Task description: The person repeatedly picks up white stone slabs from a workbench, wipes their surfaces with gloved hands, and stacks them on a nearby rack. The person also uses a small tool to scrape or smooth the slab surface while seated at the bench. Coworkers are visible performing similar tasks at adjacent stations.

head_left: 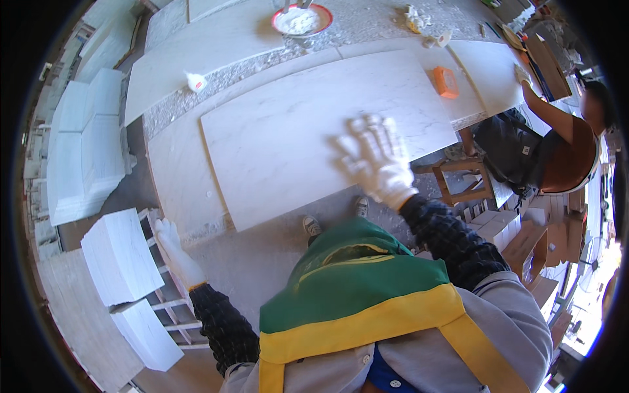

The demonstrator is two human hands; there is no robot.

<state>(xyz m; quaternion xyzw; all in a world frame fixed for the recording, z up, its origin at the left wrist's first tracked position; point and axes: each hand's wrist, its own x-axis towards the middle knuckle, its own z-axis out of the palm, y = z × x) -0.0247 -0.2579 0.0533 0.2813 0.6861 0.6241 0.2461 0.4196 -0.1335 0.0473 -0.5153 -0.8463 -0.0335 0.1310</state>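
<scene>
A white marble slab [308,124] with faint grey veins lies on the worktable, its near edge jutting over the floor. My right hand [383,160], in a white glove, is spread wide on or just above the slab's right part; it holds nothing and looks slightly blurred. Off to the left, clear of the slab, my left hand [175,252] is gloved too. Its fingers stretch out loosely, near the table's left corner and beside a stack of white tiles [121,255], with nothing seen in them.
An orange block [445,82] sits right of the slab. Behind are a red-rimmed bowl of white paste [303,21] and a small white bottle [196,82]. Another person [563,147] touches a slab at the right, near a wooden stool [458,180]. Tile stacks [88,144] stand left.
</scene>
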